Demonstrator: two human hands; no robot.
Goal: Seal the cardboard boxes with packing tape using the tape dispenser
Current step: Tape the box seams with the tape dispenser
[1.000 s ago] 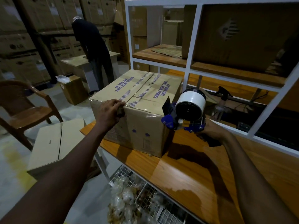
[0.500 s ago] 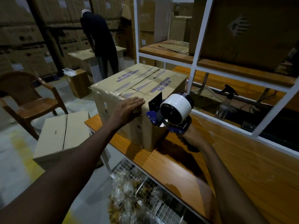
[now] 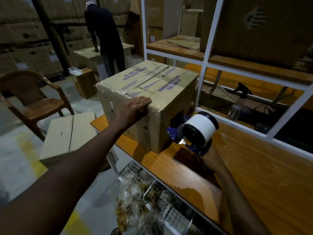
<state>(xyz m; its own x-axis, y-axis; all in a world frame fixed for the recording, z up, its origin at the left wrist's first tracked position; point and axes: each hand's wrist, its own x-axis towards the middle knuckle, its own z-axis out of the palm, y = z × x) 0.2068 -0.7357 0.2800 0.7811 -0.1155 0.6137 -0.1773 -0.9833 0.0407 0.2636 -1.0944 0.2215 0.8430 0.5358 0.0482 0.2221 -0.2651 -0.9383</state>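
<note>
Cardboard box (image 3: 171, 92) on the glossy wooden surface (image 3: 254, 167), its taped centre seam running away from me, up and to the right. Purple print on both flaps reads "HANDLE WITH CARE THIS SIDE UP". My left hand (image 3: 135, 108) lies flat on the near top edge, fingers straight. My right hand (image 3: 210, 156) grips the blue plastic tape dispenser (image 3: 201, 128), whose white roll sits uppermost and whose nose points at the box's right face.

Dim warehouse, brown chair (image 3: 33, 100), white shelving (image 3: 205, 60)
</note>
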